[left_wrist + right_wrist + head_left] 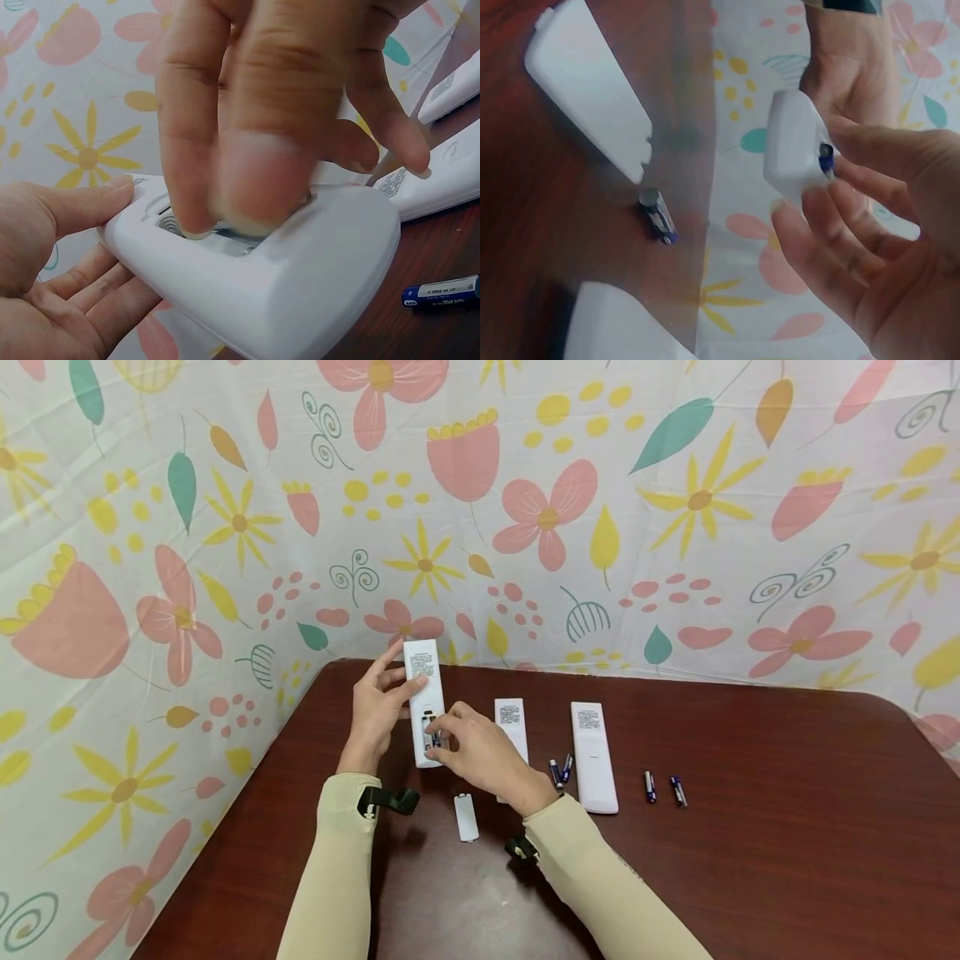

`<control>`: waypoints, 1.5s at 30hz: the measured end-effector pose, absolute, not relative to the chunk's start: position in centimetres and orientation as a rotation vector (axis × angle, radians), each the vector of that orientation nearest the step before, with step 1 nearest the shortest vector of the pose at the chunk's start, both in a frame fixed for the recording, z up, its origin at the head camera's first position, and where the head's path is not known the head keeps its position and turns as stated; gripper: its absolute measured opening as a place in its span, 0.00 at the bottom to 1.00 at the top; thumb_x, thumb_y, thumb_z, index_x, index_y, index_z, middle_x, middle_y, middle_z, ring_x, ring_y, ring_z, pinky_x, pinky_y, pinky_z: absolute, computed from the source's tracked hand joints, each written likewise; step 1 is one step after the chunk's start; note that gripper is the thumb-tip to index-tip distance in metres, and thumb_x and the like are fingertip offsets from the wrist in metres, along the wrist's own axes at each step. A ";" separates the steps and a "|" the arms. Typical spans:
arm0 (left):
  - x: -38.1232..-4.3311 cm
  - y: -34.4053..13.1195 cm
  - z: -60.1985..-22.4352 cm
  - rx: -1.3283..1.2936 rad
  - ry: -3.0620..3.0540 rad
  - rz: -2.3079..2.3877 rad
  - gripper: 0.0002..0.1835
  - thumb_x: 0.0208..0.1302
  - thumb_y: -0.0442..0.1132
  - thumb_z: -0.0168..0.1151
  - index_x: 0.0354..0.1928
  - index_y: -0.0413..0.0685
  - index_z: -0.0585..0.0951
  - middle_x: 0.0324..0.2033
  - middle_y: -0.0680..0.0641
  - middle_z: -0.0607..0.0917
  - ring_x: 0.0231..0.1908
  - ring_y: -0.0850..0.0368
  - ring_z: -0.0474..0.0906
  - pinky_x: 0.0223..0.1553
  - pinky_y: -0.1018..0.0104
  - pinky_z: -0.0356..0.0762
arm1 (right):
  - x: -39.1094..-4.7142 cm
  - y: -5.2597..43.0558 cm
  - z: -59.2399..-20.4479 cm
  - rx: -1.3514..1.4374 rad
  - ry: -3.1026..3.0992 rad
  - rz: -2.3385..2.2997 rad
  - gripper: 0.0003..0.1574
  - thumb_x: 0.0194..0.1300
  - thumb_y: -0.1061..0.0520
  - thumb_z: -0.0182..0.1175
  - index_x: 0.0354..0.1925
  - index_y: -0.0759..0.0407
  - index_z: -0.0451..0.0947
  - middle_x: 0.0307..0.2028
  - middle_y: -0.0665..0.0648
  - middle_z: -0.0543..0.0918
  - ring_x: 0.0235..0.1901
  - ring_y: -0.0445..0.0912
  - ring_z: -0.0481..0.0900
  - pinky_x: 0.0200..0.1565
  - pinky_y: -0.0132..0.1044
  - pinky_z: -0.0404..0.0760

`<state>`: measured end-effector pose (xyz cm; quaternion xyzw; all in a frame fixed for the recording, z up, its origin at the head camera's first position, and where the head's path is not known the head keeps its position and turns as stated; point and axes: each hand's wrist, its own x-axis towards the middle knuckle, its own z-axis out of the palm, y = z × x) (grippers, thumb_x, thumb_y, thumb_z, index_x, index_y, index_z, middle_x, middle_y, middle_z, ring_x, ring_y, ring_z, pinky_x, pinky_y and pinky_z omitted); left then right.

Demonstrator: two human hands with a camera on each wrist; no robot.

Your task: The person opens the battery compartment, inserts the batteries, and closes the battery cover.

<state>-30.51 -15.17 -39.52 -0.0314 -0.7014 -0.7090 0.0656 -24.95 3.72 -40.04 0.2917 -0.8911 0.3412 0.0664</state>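
Note:
My left hand [377, 706] holds a white remote control [420, 660], its back turned up and tilted toward me, thumb across the labelled back. The battery compartment [428, 720] near its lower end is uncovered. Over that compartment my right hand [480, 747] bends in, thumb and forefinger pinching a small blue-and-silver battery [435, 742] there, mostly hidden by the fingertips. In the right wrist view a battery end [826, 159] shows at the remote's opening. The white battery cover [466, 817] lies on the table below the hands.
Two more white remotes, a nearer one [510, 714] partly behind my right hand and another [595, 760], lie back up on the brown table [787, 827]. Two batteries [561, 770] lie between them; a battery [650, 786] and another [678, 792] lie farther right. Flowered cloth [480, 527] hangs behind.

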 end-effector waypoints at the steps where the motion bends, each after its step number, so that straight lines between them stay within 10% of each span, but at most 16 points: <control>1: -30.5 -15.2 -39.5 -0.095 -2.117 -2.138 0.36 0.72 0.34 0.72 0.78 0.67 0.74 0.57 0.39 0.83 0.45 0.47 0.87 0.37 0.59 0.90 | -25.0 3.8 -39.9 0.896 -2.702 1.028 0.17 0.71 0.55 0.74 0.55 0.56 0.87 0.41 0.51 0.77 0.34 0.44 0.78 0.35 0.35 0.78; 10: -30.6 -15.1 -39.6 -0.088 -2.106 -2.156 0.37 0.72 0.35 0.72 0.78 0.65 0.73 0.57 0.40 0.83 0.45 0.48 0.87 0.40 0.55 0.90 | -25.3 4.4 -40.0 0.859 -2.680 1.190 0.27 0.70 0.57 0.74 0.64 0.58 0.82 0.50 0.57 0.76 0.47 0.50 0.83 0.46 0.40 0.83; 19: -30.4 -15.1 -39.2 -0.092 -2.077 -2.175 0.36 0.72 0.33 0.72 0.78 0.63 0.74 0.56 0.39 0.84 0.42 0.51 0.87 0.37 0.60 0.89 | -25.7 4.6 -40.2 0.789 -2.619 1.629 0.56 0.70 0.59 0.74 0.84 0.54 0.55 0.69 0.62 0.72 0.52 0.52 0.86 0.44 0.37 0.88; 45: -30.3 -14.8 -39.1 -0.072 -2.115 -2.144 0.36 0.72 0.35 0.72 0.79 0.63 0.73 0.55 0.40 0.85 0.42 0.50 0.87 0.38 0.59 0.89 | -25.6 3.8 -40.6 0.689 -2.550 1.563 0.51 0.70 0.64 0.72 0.82 0.57 0.60 0.59 0.61 0.79 0.39 0.47 0.84 0.36 0.37 0.86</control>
